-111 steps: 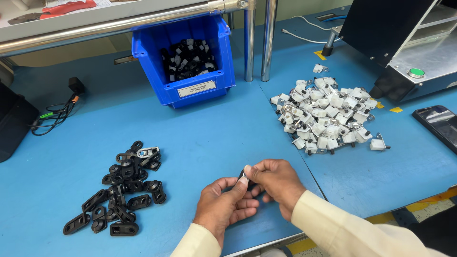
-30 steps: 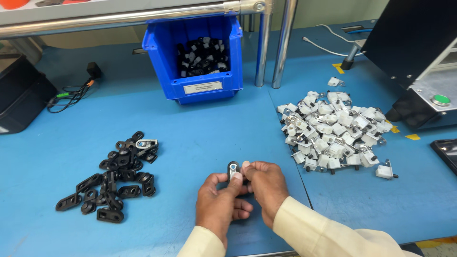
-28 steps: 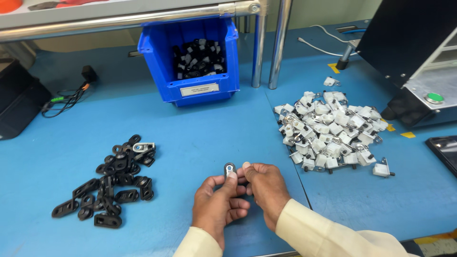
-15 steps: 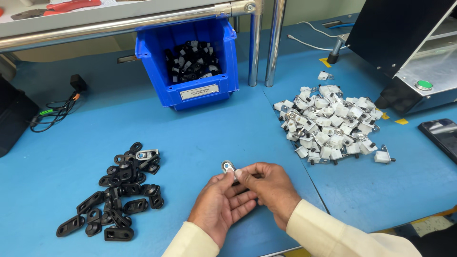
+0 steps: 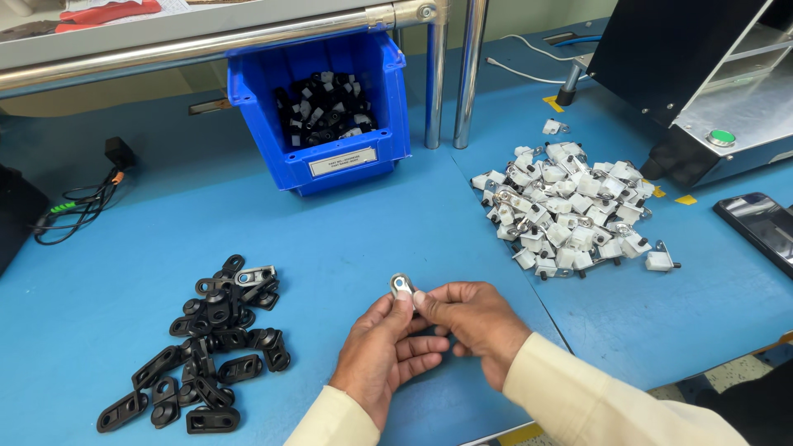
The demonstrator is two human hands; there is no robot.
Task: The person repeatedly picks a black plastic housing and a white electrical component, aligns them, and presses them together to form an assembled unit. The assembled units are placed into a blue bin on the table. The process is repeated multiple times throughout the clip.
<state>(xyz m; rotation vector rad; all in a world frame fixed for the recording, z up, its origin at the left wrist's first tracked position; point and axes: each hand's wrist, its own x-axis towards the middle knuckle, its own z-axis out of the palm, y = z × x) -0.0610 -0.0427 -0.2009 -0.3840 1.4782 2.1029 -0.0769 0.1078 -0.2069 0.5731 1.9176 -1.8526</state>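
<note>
My left hand [image 5: 382,355] and my right hand [image 5: 473,323] meet low in the middle of the blue table [image 5: 347,231]. Between their fingertips they pinch one small part [image 5: 402,287], a white piece with a metal ring end sticking up. A heap of black plastic housings [image 5: 208,337] lies to the left of my left hand. A pile of white parts with metal tabs [image 5: 568,210] lies to the upper right of my right hand.
A blue bin [image 5: 325,107] holding black and white assembled pieces stands at the back centre. Two metal posts [image 5: 453,74] rise beside it. A dark machine with a green button [image 5: 722,136] sits at the right, a phone [image 5: 764,227] near the edge, cables [image 5: 78,202] at left.
Both hands stay together low in the middle. The small part has been turned between the fingers, so its metal ring end now points up above the fingertips.
</note>
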